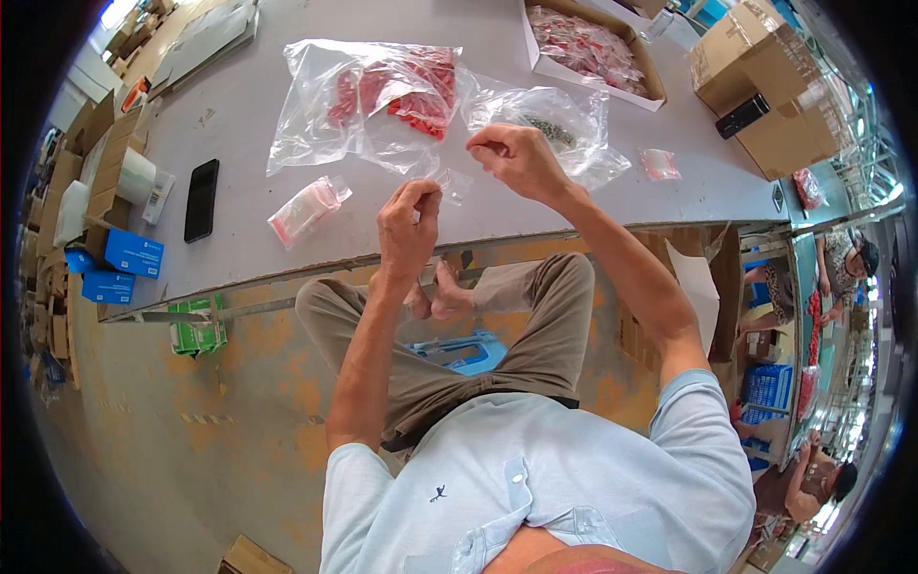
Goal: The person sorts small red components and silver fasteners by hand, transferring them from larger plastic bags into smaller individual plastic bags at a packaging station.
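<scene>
My left hand [409,228] is closed in a pinch near the table's front edge. At its fingertips is a small clear plastic bag [457,186]. My right hand [523,165] is also pinched, a little farther off and to the right; whatever its fingers hold is too small to make out. Just beyond it lies an open clear bag of small dark metal-looking parts [555,132]. A larger clear bag of red pieces [416,96] rests beyond my left hand. Left of that hand lies a stack of small pinkish packets [308,209], and one small filled packet [659,164] sits at the right.
An open white box [595,48] full of red packets stands at the back right, beside a cardboard carton [765,86] with a black object on it. A black phone [201,200] and blue boxes [132,253] are at the left. Other people [813,483] sit at the far right.
</scene>
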The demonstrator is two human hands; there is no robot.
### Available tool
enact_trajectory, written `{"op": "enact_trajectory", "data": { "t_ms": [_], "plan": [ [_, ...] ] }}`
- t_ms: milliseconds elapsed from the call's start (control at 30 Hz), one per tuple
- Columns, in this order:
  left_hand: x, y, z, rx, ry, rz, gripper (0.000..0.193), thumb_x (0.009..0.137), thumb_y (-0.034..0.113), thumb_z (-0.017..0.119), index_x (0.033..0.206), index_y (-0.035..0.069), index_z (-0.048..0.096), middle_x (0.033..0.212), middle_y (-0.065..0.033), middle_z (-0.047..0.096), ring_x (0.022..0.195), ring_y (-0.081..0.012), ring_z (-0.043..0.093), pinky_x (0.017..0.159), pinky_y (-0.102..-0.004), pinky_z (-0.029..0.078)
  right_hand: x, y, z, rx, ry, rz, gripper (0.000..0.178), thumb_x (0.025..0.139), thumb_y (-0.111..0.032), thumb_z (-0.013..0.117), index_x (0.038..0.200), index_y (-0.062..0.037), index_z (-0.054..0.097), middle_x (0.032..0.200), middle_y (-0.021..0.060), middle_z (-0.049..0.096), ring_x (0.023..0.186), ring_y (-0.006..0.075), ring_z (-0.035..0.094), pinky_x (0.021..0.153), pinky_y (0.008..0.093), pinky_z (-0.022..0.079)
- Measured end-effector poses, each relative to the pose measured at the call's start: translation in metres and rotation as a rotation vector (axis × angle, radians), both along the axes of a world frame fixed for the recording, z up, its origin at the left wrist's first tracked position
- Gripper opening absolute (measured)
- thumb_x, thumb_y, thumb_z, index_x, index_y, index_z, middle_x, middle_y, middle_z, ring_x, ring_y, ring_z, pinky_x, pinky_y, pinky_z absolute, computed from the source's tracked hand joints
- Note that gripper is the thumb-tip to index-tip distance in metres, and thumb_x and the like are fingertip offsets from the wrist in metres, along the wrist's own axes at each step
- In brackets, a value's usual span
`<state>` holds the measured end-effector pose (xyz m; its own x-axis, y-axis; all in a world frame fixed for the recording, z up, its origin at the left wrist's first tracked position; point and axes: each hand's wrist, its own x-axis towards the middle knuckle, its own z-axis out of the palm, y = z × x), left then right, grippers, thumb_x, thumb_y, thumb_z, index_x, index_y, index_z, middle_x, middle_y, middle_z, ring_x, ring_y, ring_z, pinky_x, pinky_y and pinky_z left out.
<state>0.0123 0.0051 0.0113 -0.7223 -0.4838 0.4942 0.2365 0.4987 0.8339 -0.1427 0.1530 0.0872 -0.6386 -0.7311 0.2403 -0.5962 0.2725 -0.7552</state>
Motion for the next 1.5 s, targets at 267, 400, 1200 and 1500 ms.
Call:
{"op": "enact_trajectory", "data": {
  "t_ms": [267,400,1200,1500],
  "plan": [
    [0.000,-0.011,-0.012,-0.013,-0.013,0.034,0.010,0.092,-0.001,0.070,0.102,-0.002,0.070,0.092,-0.0121,0.072,0.077,-0.0201,0.069,0.072,-0.0314,0.056,-0.044,-0.096,-0.043,0.126,0.357,0.132,0.018,0.088,-0.010,0.070,0.104,-0.0035,0.075,0.098,0.0196,0.075,0.089,0.0338,0.073,0.081,0.0423,0.057],
    [-0.001,-0.009,-0.007,0.027,-0.022,0.016,0.010,0.092,0.000,0.069,0.102,-0.002,0.070,0.090,-0.0129,0.072,0.076,-0.0219,0.069,0.071,-0.0322,0.056,-0.063,-0.123,-0.053,0.287,0.509,0.085,0.017,0.089,-0.010,0.068,0.104,-0.0042,0.074,0.100,0.0197,0.075,0.097,0.0368,0.072,0.086,0.0448,0.056],
    [-0.004,-0.004,-0.012,-0.094,0.015,0.134,0.009,0.092,-0.002,0.068,0.101,0.000,0.069,0.088,-0.0140,0.068,0.073,-0.0288,0.069,0.068,-0.0372,0.055,-0.039,-0.079,-0.027,-0.070,-0.504,0.153,0.015,0.095,-0.011,0.068,0.106,-0.0041,0.075,0.084,0.0026,0.071,0.064,0.0064,0.059,0.052,0.0218,0.045],
    [-0.002,-0.006,-0.008,-0.028,0.032,0.074,0.012,0.091,-0.003,0.068,0.102,0.000,0.070,0.089,-0.0133,0.069,0.075,-0.0260,0.070,0.071,-0.0357,0.056,0.007,-0.047,-0.019,-0.090,-0.025,0.307,0.011,0.095,-0.003,0.071,0.105,-0.0058,0.076,0.091,0.0005,0.074,0.079,0.0080,0.067,0.061,0.0228,0.051]
  ]
}}
